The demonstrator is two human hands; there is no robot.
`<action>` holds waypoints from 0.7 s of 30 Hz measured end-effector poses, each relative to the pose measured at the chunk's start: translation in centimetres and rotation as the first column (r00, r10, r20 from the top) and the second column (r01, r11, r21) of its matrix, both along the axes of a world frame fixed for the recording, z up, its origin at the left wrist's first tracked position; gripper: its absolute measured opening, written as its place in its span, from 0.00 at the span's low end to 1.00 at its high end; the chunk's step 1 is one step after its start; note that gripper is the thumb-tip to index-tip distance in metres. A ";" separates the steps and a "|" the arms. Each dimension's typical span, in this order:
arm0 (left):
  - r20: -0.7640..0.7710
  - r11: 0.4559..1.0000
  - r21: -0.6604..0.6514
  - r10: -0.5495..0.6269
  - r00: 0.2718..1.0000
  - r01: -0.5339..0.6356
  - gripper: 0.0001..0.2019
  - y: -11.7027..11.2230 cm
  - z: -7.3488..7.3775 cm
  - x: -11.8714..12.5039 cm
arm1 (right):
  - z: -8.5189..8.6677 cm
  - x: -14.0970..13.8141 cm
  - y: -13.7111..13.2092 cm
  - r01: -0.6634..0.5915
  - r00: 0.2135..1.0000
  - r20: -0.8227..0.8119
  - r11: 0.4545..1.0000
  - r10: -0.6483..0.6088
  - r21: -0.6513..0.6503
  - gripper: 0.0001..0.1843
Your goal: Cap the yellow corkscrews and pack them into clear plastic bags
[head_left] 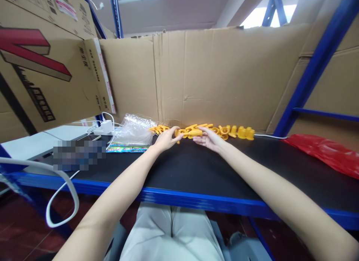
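Observation:
Several small yellow plastic parts (224,131) lie in a row along the back of a black shelf surface (196,167), against a cardboard wall. My left hand (166,139) reaches to the left part of the row, fingers pinched on a yellow part (178,134). My right hand (209,138) lies palm up beside it, fingers curled around another yellow part (195,132). The two hands almost touch at the middle of the row.
A clear plastic bag (134,132) lies left of the hands over a colourful packet. A white charger (106,126) and cables sit further left. A red plastic bag (325,150) lies at the right. Blue shelf posts (314,74) and cardboard sheets (224,74) surround the surface.

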State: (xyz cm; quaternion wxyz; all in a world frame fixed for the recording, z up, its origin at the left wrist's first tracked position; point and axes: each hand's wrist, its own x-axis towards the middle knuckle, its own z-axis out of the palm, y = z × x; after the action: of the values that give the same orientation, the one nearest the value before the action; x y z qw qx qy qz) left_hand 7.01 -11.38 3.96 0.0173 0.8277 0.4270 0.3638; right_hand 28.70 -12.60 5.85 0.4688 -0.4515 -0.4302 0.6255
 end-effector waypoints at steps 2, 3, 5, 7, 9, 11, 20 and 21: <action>0.064 0.998 -0.008 0.057 0.996 -0.057 0.22 0.1 0.2 -0.2 | 1.0 -0.1 0.8 0.081 0.996 -0.053 0.995 -0.078 0.060 0.10; 0.093 0.996 -0.011 0.094 0.991 -0.093 0.22 0.2 0.2 -0.4 | 1.4 0.0 1.4 0.127 0.991 -0.057 0.986 -0.121 0.106 0.08; 0.129 0.986 -0.021 0.167 0.977 -0.166 0.21 0.7 0.0 -0.9 | 2.1 0.2 2.9 0.240 0.970 -0.015 0.940 -0.243 0.243 0.05; 0.127 0.973 -0.037 0.231 0.965 -0.228 0.20 1.3 -0.3 -1.5 | 2.4 0.6 4.4 0.318 0.907 0.110 0.832 -0.407 0.455 0.08; 0.095 0.959 -0.049 0.284 0.954 -0.280 0.17 2.0 -0.6 -2.1 | 2.1 0.9 5.5 0.246 0.759 0.301 0.682 -0.578 0.689 0.14; 0.036 0.945 -0.041 0.325 0.945 -0.323 0.14 2.6 -1.0 -2.5 | 1.3 1.1 6.0 0.013 0.503 0.504 0.589 -0.703 0.808 0.16; -0.147 0.836 -0.151 0.508 0.849 -0.527 0.18 2.9 -1.3 -3.2 | -1.2 -0.1 5.4 -0.327 -0.279 0.740 0.785 -0.612 0.526 0.20; -0.171 0.827 -0.171 0.510 0.843 -0.535 0.20 2.9 -1.4 -3.2 | -1.0 -0.1 5.4 -0.324 -0.283 0.754 0.799 -0.593 0.507 0.20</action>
State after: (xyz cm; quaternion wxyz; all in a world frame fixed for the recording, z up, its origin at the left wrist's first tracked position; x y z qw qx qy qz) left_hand 3.85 -8.52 2.59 -0.0201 0.6923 0.6738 0.2576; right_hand 28.56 -7.18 4.88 0.1168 -0.6505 -0.7192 -0.2143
